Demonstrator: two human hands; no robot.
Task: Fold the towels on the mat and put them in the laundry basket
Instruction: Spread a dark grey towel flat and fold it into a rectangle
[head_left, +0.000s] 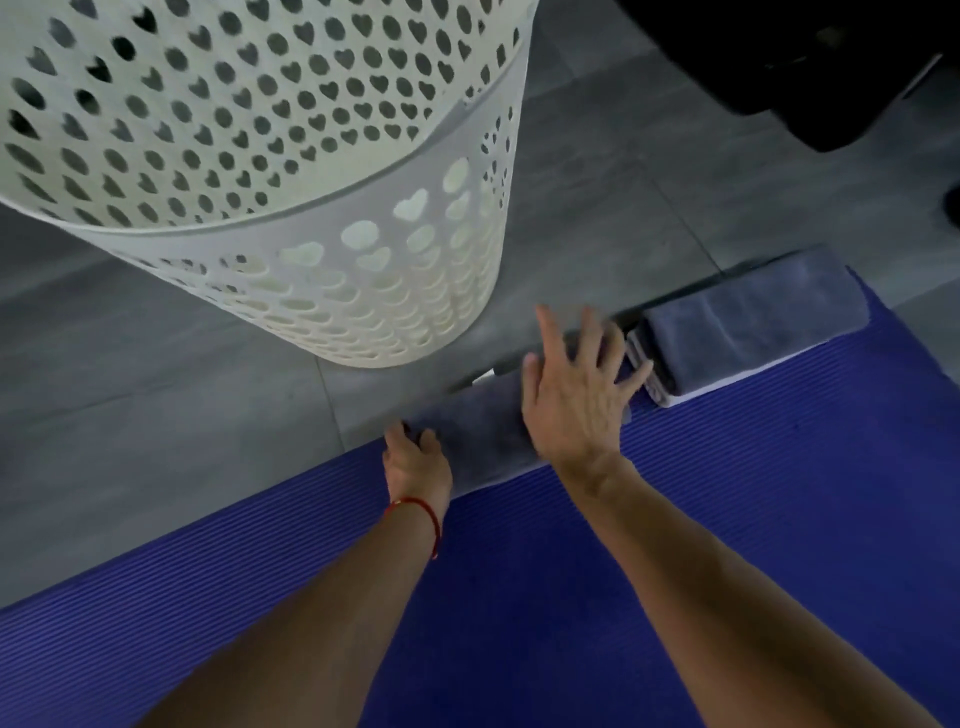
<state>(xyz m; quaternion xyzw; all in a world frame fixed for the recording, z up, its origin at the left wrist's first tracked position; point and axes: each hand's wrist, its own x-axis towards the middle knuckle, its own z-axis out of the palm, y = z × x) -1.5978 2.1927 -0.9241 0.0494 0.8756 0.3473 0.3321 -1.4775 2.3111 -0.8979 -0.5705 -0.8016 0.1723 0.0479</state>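
Grey towel (478, 431) lies folded; right hand (576, 395) presses flat, left hand (415, 457) pinches its end. Next: lift toward basket (291, 249), eleven o'clock.

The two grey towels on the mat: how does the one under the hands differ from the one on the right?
The towel under the hands lies as one flat fold at the purple mat edge; the folded stack is thicker, with several layers showing. The right hand rests flat on the first and the left hand grips its end; the stack lies untouched. Both are grey.
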